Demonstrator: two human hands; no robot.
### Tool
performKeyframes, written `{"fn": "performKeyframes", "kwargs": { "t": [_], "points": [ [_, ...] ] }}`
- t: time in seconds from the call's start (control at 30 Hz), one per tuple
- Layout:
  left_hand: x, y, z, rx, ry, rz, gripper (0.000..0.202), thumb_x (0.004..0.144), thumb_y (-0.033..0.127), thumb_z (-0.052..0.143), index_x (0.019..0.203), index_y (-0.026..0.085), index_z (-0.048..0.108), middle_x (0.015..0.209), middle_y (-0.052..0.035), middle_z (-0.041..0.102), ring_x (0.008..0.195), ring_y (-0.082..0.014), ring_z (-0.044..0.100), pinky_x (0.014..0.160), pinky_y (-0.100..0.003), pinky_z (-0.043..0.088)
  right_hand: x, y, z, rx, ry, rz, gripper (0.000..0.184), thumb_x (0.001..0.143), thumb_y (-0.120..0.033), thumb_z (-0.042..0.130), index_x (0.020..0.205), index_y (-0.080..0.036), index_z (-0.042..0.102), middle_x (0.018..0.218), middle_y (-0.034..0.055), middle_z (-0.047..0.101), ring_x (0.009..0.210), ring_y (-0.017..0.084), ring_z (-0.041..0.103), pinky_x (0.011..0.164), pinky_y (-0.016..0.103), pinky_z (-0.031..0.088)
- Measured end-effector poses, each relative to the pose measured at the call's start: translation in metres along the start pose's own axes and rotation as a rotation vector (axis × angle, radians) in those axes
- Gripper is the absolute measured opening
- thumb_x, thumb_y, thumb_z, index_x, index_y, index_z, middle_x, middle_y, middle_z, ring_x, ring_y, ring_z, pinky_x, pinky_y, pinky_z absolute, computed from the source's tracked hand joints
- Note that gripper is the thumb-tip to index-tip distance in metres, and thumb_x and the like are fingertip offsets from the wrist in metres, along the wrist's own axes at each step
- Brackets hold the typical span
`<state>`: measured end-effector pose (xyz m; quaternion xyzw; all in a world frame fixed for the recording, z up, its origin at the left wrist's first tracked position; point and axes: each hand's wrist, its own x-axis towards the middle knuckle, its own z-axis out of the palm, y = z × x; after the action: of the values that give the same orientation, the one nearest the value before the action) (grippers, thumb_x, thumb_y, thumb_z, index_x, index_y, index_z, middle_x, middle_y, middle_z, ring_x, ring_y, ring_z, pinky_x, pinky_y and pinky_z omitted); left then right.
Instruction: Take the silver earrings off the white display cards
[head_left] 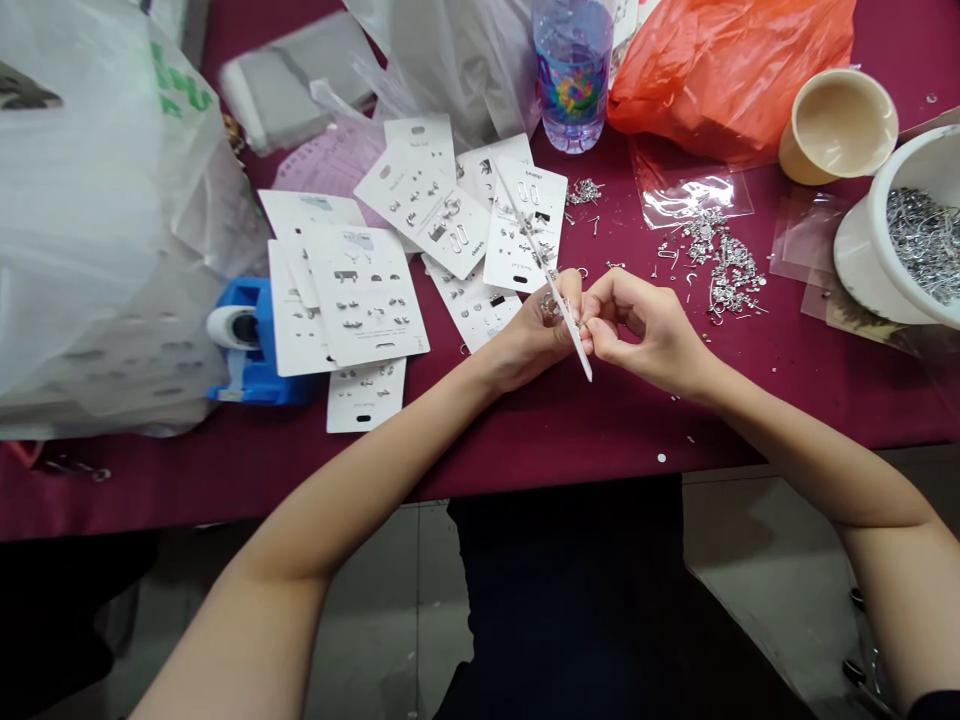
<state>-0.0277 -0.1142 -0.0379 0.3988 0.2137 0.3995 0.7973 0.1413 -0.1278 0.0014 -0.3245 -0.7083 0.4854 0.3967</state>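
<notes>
A white earring card (541, 262) stands nearly edge-on over the table, gripped in my left hand (534, 335). Small metal earrings show on its left face. My right hand (646, 328) pinches at the card's right face near its lower end; whatever lies between thumb and forefinger is too small to name. Just behind my hands lie more earring cards (427, 210), overlapping and carrying small silver pieces. To the right of my right hand is a loose pile of silver earring parts (731, 270).
A blue tape dispenser (259, 345) and stacked cards (371, 300) lie left, beside a large plastic bag (112, 230). Farther back stand a water bottle (574, 80), a red plastic bag (727, 70) and a beige cup (840, 130). A white tub (862, 245) of metal pieces is at right.
</notes>
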Motion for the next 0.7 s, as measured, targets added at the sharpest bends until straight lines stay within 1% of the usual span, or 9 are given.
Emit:
{"fn": "performKeyframes", "kwargs": {
  "t": [0.1,0.2,0.33,0.43,0.5,0.57,0.63,0.7],
  "points": [
    [0.000,-0.001,0.001,0.027,0.009,0.012,0.055,0.068,0.038,0.092,0.068,0.019,0.041,0.067,0.0057,0.057,0.063,-0.0079,0.061,0.061,-0.022,0.053,0.000,0.001,0.000,-0.068,0.006,-0.053,0.012,0.083,-0.009,0.056,0.084,-0.020,0.050,0.070,-0.0042,0.055,0.057,0.006,0.048,0.053,0.021,0.041],
    [0.000,-0.001,0.001,0.038,0.007,0.024,0.056,0.069,0.038,0.092,0.069,0.019,0.040,0.068,0.0055,0.057,0.063,-0.0085,0.062,0.059,-0.021,0.052,0.000,0.002,-0.001,-0.134,-0.003,-0.093,0.012,0.083,-0.010,0.056,0.083,-0.020,0.049,0.068,-0.0047,0.053,0.056,0.006,0.046,0.052,0.020,0.039],
    [0.000,0.000,0.001,0.107,0.054,0.000,0.061,0.066,0.047,0.092,0.069,0.019,0.038,0.067,0.0057,0.054,0.060,-0.0083,0.059,0.053,-0.021,0.049,0.002,-0.001,-0.005,-0.122,-0.013,-0.069,0.011,0.083,-0.012,0.058,0.083,-0.019,0.050,0.066,-0.0053,0.053,0.056,0.006,0.046,0.051,0.020,0.039],
    [-0.001,0.002,0.002,0.115,0.071,0.002,0.062,0.066,0.053,0.091,0.069,0.019,0.039,0.066,0.0058,0.053,0.056,-0.0068,0.056,0.051,-0.020,0.047,0.003,-0.005,-0.008,-0.057,-0.032,-0.032,0.005,0.087,-0.015,0.057,0.086,-0.018,0.054,0.068,-0.0027,0.060,0.058,0.007,0.051,0.055,0.022,0.042],
    [0.000,0.003,0.002,0.080,0.064,0.011,0.061,0.065,0.051,0.092,0.068,0.019,0.040,0.065,0.0063,0.053,0.054,-0.0051,0.054,0.052,-0.018,0.047,0.003,-0.008,-0.010,-0.029,-0.042,-0.007,0.005,0.087,-0.013,0.057,0.087,-0.018,0.055,0.070,-0.0008,0.064,0.059,0.008,0.054,0.057,0.024,0.044],
    [0.000,0.004,0.004,0.053,0.054,0.014,0.060,0.064,0.047,0.094,0.067,0.018,0.041,0.064,0.0068,0.052,0.054,-0.0041,0.054,0.053,-0.017,0.047,0.003,-0.009,-0.012,-0.033,-0.040,0.001,0.008,0.086,-0.010,0.057,0.086,-0.018,0.054,0.070,-0.0005,0.066,0.060,0.008,0.055,0.057,0.023,0.043],
    [0.001,0.004,0.005,0.053,0.050,0.014,0.060,0.063,0.044,0.095,0.066,0.018,0.041,0.062,0.0071,0.051,0.053,-0.0038,0.054,0.053,-0.016,0.046,0.003,-0.010,-0.012,-0.052,-0.035,-0.010,0.011,0.084,-0.008,0.057,0.084,-0.018,0.053,0.068,-0.0015,0.064,0.060,0.008,0.055,0.055,0.022,0.041],
    [0.001,0.004,0.006,0.069,0.053,0.012,0.061,0.063,0.045,0.094,0.065,0.018,0.040,0.061,0.0072,0.051,0.052,-0.0041,0.053,0.052,-0.016,0.046,0.003,-0.010,-0.011,-0.074,-0.031,-0.037,0.013,0.083,-0.006,0.056,0.082,-0.018,0.052,0.066,-0.0029,0.061,0.058,0.007,0.052,0.053,0.021,0.039]
  ]
}}
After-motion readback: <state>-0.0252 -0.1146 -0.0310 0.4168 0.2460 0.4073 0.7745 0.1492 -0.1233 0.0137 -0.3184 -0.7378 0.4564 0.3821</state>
